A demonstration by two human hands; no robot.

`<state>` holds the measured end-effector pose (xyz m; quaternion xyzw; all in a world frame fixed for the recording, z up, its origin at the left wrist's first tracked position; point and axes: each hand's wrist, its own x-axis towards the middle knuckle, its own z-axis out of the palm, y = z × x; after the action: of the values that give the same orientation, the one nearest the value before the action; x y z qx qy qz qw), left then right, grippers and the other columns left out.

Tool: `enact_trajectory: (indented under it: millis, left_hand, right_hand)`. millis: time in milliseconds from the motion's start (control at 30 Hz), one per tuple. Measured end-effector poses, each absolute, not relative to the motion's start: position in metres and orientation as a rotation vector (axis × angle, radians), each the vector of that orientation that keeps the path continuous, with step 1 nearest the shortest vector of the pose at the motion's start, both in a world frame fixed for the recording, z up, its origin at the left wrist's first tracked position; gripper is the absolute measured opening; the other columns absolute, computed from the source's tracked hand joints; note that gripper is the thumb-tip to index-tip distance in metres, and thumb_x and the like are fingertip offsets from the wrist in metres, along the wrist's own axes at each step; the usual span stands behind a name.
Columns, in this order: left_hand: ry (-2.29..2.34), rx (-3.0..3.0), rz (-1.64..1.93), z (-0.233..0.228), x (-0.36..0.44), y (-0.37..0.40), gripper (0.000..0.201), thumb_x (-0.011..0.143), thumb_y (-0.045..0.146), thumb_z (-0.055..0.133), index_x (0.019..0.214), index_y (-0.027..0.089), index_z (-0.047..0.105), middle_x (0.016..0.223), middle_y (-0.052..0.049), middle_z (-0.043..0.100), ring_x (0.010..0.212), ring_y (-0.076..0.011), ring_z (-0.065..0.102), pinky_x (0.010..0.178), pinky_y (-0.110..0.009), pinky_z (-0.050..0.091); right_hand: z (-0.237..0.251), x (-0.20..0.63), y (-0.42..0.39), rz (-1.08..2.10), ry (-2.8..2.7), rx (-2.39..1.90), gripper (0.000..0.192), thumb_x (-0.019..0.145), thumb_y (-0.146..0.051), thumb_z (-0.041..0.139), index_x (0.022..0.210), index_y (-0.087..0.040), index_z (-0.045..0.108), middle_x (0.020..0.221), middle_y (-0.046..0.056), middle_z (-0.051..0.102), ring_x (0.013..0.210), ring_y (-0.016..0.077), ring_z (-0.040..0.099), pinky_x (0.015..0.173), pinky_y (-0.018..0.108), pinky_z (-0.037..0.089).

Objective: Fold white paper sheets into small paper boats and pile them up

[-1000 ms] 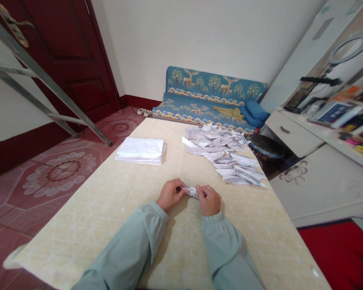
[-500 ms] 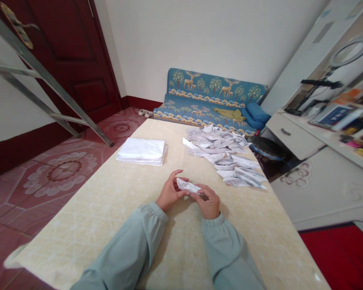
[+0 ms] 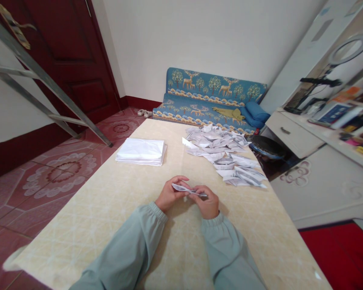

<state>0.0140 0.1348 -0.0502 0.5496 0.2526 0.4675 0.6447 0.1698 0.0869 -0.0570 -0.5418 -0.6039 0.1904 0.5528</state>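
Left hand (image 3: 169, 195) and right hand (image 3: 209, 204) pinch folded paper (image 3: 178, 187) from opposite sides, presumably for balance; paper stack (image 3: 140, 151) at ten o'clock, folded pieces (image 3: 216, 140) at one.

Legible text: none. Faint dark marks appear on the pile of folded papers (image 3: 218, 141) on the desk (image 3: 115, 225); they are too small to read. The blue-and-white item (image 3: 335, 113) on the white dresser (image 3: 299, 139) at the right is blurred; any lettering is unreadable. The grey rectangular patch (image 3: 322, 30) on the tall white panel (image 3: 290, 74) shows no resolvable characters.
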Motion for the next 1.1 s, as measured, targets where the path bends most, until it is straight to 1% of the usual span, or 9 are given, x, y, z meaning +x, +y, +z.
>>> enact_trajectory:
  millis: [167,333,433,600,667,733,833,900,1100]
  left_hand:
    - [0.680,1.241,1.102,-0.052,0.016,0.135,0.047,0.057,0.020,0.078,0.098,0.013,0.056,0.077,-0.001,0.063,0.068,-0.0124,0.060,0.062,-0.021,0.045]
    - [0.764,1.295,1.089,-0.053,0.017,0.136,0.047,0.056,0.021,0.079,0.098,0.013,0.058,0.075,0.000,0.062,0.065,-0.0111,0.057,0.059,-0.020,0.043]
    - [0.851,1.280,1.102,-0.056,0.017,0.136,0.050,0.053,0.023,0.081,0.097,0.012,0.058,0.067,0.002,0.060,0.058,-0.0095,0.053,0.054,-0.019,0.040]
    - [0.907,1.278,1.133,-0.058,0.017,0.137,0.046,0.052,0.026,0.081,0.091,0.011,0.060,0.061,0.004,0.057,0.054,-0.0084,0.050,0.051,-0.018,0.038]
    - [0.847,1.260,1.144,-0.057,0.016,0.137,0.048,0.055,0.026,0.080,0.095,0.012,0.058,0.065,0.002,0.059,0.058,-0.0098,0.054,0.054,-0.019,0.042]
    - [0.746,1.228,1.139,-0.055,0.015,0.137,0.054,0.057,0.024,0.079,0.103,0.014,0.054,0.080,-0.001,0.063,0.068,-0.0122,0.059,0.061,-0.022,0.046]
    - [0.621,1.188,1.105,-0.051,0.012,0.137,0.068,0.055,0.020,0.080,0.115,0.019,0.047,0.100,-0.006,0.063,0.080,-0.0152,0.062,0.069,-0.025,0.049]
    - [0.571,1.177,1.065,-0.049,0.010,0.136,0.074,0.053,0.018,0.081,0.118,0.020,0.045,0.100,-0.006,0.063,0.081,-0.0157,0.062,0.070,-0.026,0.049]
    - [0.571,1.189,0.991,-0.050,0.009,0.136,0.045,0.053,0.020,0.082,0.089,0.013,0.056,0.082,-0.001,0.063,0.071,-0.0125,0.061,0.066,-0.024,0.048]
  right_hand:
    - [-0.058,0.168,0.085,0.433,-1.335,-1.391,0.022,0.064,-0.035,0.072,0.069,-0.021,0.055,0.080,0.004,0.068,0.073,0.0184,0.064,0.063,0.027,0.052]
    - [-0.054,0.166,0.085,0.440,-1.232,-1.442,0.027,0.062,-0.030,0.072,0.077,-0.021,0.052,0.069,0.000,0.065,0.060,0.0154,0.061,0.057,0.025,0.050]
    - [-0.053,0.164,0.084,0.466,-1.182,-1.441,0.030,0.061,-0.027,0.072,0.079,-0.021,0.049,0.067,-0.002,0.064,0.059,0.0148,0.061,0.057,0.024,0.049]
    - [-0.056,0.165,0.086,0.526,-1.133,-1.404,0.032,0.060,-0.028,0.073,0.081,-0.021,0.049,0.067,-0.002,0.064,0.059,0.0151,0.061,0.057,0.025,0.049]
    - [-0.057,0.169,0.088,0.590,-1.116,-1.389,0.035,0.059,-0.029,0.074,0.082,-0.021,0.049,0.068,-0.001,0.065,0.061,0.0162,0.062,0.058,0.026,0.049]
    - [-0.058,0.174,0.091,0.690,-1.081,-1.379,0.038,0.057,-0.031,0.075,0.084,-0.020,0.050,0.069,0.001,0.067,0.062,0.0179,0.063,0.057,0.027,0.050]
    - [-0.058,0.182,0.093,0.792,-1.002,-1.386,0.038,0.057,-0.036,0.075,0.084,-0.019,0.053,0.068,0.002,0.067,0.060,0.0192,0.064,0.052,0.026,0.048]
    - [-0.060,0.185,0.094,0.813,-0.966,-1.379,0.037,0.058,-0.038,0.074,0.083,-0.019,0.054,0.064,0.001,0.066,0.057,0.0185,0.063,0.049,0.025,0.046]
    - [-0.068,0.189,0.096,0.816,-0.983,-1.370,0.030,0.061,-0.037,0.073,0.078,-0.018,0.056,0.057,-0.002,0.063,0.050,0.0137,0.056,0.046,0.021,0.040]
